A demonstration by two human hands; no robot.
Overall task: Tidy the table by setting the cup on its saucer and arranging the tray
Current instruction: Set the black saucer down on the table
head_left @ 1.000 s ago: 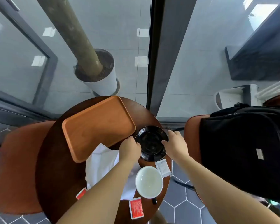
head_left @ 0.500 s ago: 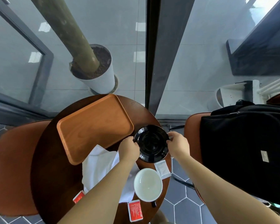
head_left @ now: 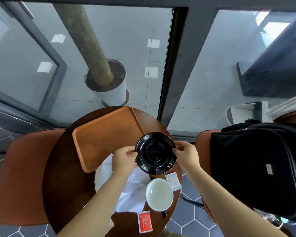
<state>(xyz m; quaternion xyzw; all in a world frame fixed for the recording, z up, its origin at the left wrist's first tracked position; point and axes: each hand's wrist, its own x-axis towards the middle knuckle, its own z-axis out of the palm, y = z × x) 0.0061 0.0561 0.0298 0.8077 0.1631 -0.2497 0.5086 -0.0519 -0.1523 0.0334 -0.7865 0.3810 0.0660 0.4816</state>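
A glossy black saucer (head_left: 155, 153) is held between both hands over the right part of the round dark table (head_left: 61, 177). My left hand (head_left: 125, 159) pinches its left rim and my right hand (head_left: 186, 155) pinches its right rim. The saucer's far-left edge overlaps the near-right corner of the orange wooden tray (head_left: 106, 135). The white cup (head_left: 159, 194) stands upright and empty on the table just below the saucer, near the table's front right edge.
A white napkin (head_left: 135, 190) lies under my left forearm. A white sachet (head_left: 173, 181) and a red sachet (head_left: 144, 221) lie by the cup. Orange chairs flank the table; a black backpack (head_left: 260, 168) fills the right one. Glass walls stand behind.
Both hands have lifted the saucer slightly and shifted it a little left toward the tray's corner. The camera view has tilted upward. The cup and tray have not moved.
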